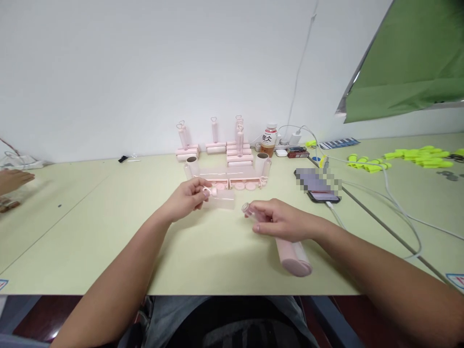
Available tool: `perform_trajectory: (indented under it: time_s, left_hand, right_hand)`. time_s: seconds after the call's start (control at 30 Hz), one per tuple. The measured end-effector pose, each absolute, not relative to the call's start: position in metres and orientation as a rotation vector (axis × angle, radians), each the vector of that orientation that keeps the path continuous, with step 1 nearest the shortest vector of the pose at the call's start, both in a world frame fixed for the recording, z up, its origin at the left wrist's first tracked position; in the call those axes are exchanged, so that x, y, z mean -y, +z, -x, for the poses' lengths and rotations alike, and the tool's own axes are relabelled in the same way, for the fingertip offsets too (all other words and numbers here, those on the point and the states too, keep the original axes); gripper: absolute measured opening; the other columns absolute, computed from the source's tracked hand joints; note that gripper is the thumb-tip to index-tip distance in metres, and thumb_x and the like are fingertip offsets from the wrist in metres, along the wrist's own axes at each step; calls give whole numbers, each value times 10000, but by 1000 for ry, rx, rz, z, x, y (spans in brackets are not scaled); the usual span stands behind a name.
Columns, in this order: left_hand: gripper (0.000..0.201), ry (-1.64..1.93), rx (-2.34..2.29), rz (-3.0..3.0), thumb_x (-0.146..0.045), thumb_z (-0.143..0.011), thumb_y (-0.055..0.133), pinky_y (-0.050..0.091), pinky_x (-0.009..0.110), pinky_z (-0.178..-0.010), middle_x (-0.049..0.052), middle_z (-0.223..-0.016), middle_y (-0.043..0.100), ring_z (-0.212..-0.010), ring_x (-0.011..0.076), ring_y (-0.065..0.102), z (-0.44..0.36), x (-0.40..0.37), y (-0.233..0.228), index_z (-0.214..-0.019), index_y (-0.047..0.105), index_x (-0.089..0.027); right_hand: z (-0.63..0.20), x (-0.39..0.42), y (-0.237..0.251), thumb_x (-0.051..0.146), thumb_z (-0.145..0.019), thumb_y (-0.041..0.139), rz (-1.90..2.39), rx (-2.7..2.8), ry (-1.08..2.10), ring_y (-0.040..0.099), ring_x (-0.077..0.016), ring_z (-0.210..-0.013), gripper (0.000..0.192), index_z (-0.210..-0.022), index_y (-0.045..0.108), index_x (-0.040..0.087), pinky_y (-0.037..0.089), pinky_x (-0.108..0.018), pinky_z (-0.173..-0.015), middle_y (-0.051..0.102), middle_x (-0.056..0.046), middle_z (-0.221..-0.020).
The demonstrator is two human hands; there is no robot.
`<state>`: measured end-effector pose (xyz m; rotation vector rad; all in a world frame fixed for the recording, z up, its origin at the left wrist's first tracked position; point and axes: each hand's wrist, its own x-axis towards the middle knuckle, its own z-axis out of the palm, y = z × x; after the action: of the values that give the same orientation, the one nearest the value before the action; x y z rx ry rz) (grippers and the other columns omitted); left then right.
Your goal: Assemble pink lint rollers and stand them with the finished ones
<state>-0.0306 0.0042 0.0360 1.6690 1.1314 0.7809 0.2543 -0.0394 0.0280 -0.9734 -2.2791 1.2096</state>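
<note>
My left hand (188, 198) pinches a small pale pink stopper (213, 192) with a loop at its end. Behind it on the table lies a translucent pinkish box-like piece (225, 199). My right hand (284, 220) is wrapped round a clear pinkish tube (250, 210), whose round mouth points left toward the stopper. The two parts are apart. Beneath the right wrist, a thick pink cylinder (295, 258) lies on the table, its far end hidden. Just beyond my hands is an open pink tray (229, 183) with round pink discs inside.
At the wall, slim tubes with heart-shaped loops (214, 129) stand on stacked pink cylinders (239, 157). To the right are a labelled bottle (268, 140), a phone (319, 186), white cables (395, 200) and neon yellow pieces (420, 155). Another person's hand (15, 181) is at far left.
</note>
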Motion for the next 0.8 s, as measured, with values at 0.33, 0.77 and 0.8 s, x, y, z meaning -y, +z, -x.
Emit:
perform_trajectory:
  time_s: [0.33, 0.77, 0.8]
  left_hand:
    - [283, 572, -775, -1661, -426, -847, 643, 273, 201, -494, -78, -593, 398, -510, 58, 325, -13, 23, 15, -897, 554, -162]
    - [420, 202, -814, -1960, -545, -938, 424, 335, 226, -543, -28, -641, 505, -556, 93, 415, -16, 28, 12, -770, 520, -172]
    - [452, 169, -795, -1971, -557, -943, 399, 336, 228, -546, -22, -638, 507, -558, 94, 416, -16, 28, 12, -736, 507, -170]
  right_hand:
    - [-243, 51, 32, 267, -856, 517, 1302, 2629, 530, 447, -114, -550, 133, -749, 525, 189, 248, -233, -537, 563, 13, -629]
    - [-236, 51, 19, 328, -887, 487, 1405, 2837, 283, 601, -175, -649, 166, -855, 587, 199, 226, -251, -530, 694, -50, -765]
    - [-235, 51, 19, 328, -887, 486, 1405, 2847, 268, 608, -179, -653, 167, -861, 589, 198, 225, -254, -530, 697, -51, -769]
